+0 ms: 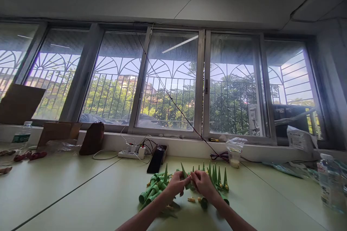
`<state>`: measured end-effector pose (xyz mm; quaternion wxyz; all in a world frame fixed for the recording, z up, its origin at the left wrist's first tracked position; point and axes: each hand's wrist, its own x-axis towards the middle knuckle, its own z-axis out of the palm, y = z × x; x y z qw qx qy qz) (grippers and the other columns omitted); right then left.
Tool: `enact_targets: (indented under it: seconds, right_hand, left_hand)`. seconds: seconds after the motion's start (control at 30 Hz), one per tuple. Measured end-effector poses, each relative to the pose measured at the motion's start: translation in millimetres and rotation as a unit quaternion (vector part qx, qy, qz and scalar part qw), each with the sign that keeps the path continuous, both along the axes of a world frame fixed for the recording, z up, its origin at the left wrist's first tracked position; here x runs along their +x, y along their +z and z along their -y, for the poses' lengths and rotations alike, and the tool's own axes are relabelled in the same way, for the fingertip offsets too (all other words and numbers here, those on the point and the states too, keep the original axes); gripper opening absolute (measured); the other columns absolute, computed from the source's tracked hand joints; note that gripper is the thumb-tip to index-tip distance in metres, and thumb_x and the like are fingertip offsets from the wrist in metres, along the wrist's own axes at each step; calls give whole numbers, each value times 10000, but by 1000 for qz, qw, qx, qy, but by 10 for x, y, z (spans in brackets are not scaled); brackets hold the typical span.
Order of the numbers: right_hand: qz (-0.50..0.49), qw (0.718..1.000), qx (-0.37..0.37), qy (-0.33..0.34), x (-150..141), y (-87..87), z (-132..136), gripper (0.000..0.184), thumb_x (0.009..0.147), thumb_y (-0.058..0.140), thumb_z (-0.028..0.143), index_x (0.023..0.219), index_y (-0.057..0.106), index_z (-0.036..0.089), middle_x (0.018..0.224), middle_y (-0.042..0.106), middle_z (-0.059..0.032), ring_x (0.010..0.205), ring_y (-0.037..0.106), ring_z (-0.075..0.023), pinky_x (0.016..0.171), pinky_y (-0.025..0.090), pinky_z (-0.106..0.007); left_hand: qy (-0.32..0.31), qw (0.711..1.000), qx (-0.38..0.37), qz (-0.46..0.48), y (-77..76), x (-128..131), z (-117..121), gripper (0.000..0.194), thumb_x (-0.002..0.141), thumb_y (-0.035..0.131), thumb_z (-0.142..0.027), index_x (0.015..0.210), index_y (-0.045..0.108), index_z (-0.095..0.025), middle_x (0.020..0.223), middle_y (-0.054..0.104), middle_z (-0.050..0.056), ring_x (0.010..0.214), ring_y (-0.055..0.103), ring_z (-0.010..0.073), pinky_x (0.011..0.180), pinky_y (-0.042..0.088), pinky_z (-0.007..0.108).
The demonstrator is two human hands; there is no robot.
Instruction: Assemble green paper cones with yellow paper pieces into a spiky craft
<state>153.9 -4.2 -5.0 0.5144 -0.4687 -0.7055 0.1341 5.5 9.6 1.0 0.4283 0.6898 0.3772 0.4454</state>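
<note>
- Left grip [176, 184] pinches a green cone [184, 170], tilted over the bench [94, 195], seemingly steadied for the right grip [201, 183] close beside; whether that pinches anything, I can't tell.
- Right of them, more cones [225, 178] stand upright, perhaps for easy reach.
- Beyond, a cup [234, 159] holds something pale.

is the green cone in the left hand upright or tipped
Tipped slightly: the green cone leans left, point up, in the left hand.

Two bare hands [178, 184] [202, 184], at least six pointed green cones [225, 179] and at least two small yellow pieces [191, 199], both too crowded for exact counts; two clear plastic bottles [21, 138] [327, 184], one black rectangular phone [155, 161], one dark-brown bag [92, 139].
</note>
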Motion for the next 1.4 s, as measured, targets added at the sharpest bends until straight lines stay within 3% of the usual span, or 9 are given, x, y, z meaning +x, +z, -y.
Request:
enact_targets:
  seconds: [0.2, 0.4, 0.57, 0.83, 1.0, 1.17, 1.4]
  right_hand:
    - [39, 999, 0, -14, 7, -34, -69, 508, 861, 355, 510, 484, 457, 185, 474, 493, -8, 484, 425, -118, 509, 272, -249]
    - [47, 999, 17, -18, -5, 10, 1, 460, 867, 357, 449, 504, 452, 183, 502, 505, -12, 509, 420, -119, 517, 260, -249]
    - [39, 999, 17, -3, -13, 48, 74, 421, 867, 364, 433, 552, 471, 176, 546, 526, -23, 535, 434, -124, 523, 275, -247]
    - [41, 998, 11, 43, -9, 50, 79, 313, 861, 392, 387, 662, 507, 175, 609, 560, -14, 575, 461, -124, 551, 320, -224]
    - [60, 998, 11, -6, -26, 40, 82, 429, 900, 335, 452, 619, 505, 177, 607, 575, -26, 579, 476, -127, 564, 314, -237]
    - [80, 997, 11, 11, -27, 37, 90, 475, 895, 324, 455, 546, 483, 176, 545, 539, -20, 543, 451, -121, 555, 294, -249]
    - [78, 996, -5, 49, -8, 35, 90, 341, 883, 360, 404, 663, 499, 183, 577, 531, -6, 544, 436, -124, 539, 295, -238]
  left_hand:
    - [26, 998, 38, -33, 29, 25, 68, 529, 631, 645, -675, 653, 494, -169, 444, 376, -100, 280, 316, 42, 270, 279, 203]
    - [4, 1000, 9, -10, 74, 21, 115, 559, 590, 660, -702, 650, 503, -169, 443, 383, -95, 293, 323, 42, 285, 271, 201]
    - [-20, 1000, -17, 9, 51, 7, 59, 531, 585, 681, -676, 622, 481, -185, 427, 363, -97, 299, 322, 52, 299, 272, 213]
    - [14, 997, -70, 28, 27, -39, 67, 391, 680, 671, -506, 624, 433, -202, 409, 350, -102, 320, 290, 49, 344, 253, 198]
    - [18, 998, -58, 20, 42, -38, 55, 353, 715, 645, -463, 615, 434, -199, 406, 338, -101, 324, 273, 50, 352, 246, 194]
    - [29, 998, -60, 4, 20, -34, 32, 379, 708, 663, -470, 609, 410, -205, 407, 337, -100, 334, 282, 56, 353, 262, 194]
    - [28, 999, -37, -11, 51, -43, 49, 410, 685, 653, -541, 597, 457, -192, 421, 314, -98, 341, 277, 49, 342, 269, 194]
